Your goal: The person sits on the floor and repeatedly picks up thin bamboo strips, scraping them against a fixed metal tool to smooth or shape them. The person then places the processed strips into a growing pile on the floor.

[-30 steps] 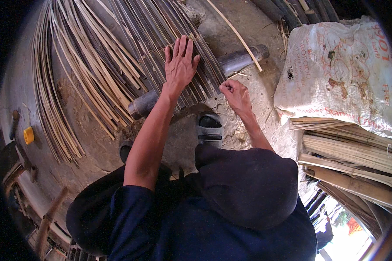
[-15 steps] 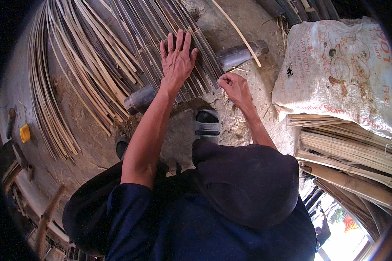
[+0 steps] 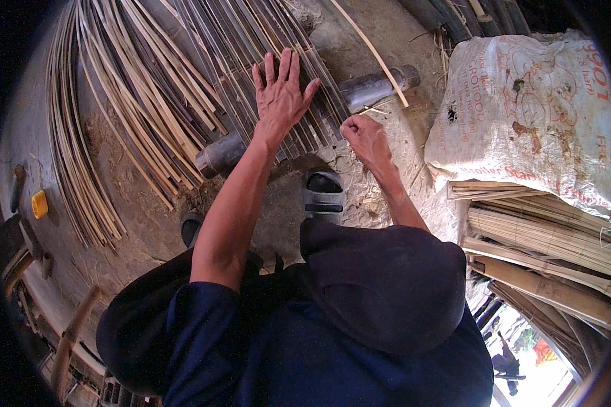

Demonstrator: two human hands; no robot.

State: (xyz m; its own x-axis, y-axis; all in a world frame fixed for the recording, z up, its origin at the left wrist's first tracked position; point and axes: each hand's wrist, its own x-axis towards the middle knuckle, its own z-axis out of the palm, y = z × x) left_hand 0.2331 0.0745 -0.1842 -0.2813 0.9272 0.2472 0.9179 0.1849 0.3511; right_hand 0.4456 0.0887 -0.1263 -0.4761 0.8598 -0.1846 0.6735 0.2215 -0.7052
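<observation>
A panel of thin dark bamboo slats, crossed by fine ties, lies over a dark round pole. My left hand rests flat on the panel, fingers spread and thumb out to the side. At the panel's near right corner, my right hand is closed, its thumb and forefinger pinched at the edge. Whatever that pinch holds is too small or hidden to make out. Left of the panel, many loose bamboo strips fan out over the floor.
A single pale strip crosses the pole's right end. At the right stands a white woven sack above stacked bundles of slats. A yellow object and a wooden-handled tool lie at far left. My sandalled foot is below the panel.
My left hand has shifted slightly to the right, and its thumb stands farther out. The right hand stays pinched at the panel's corner with barely any movement.
</observation>
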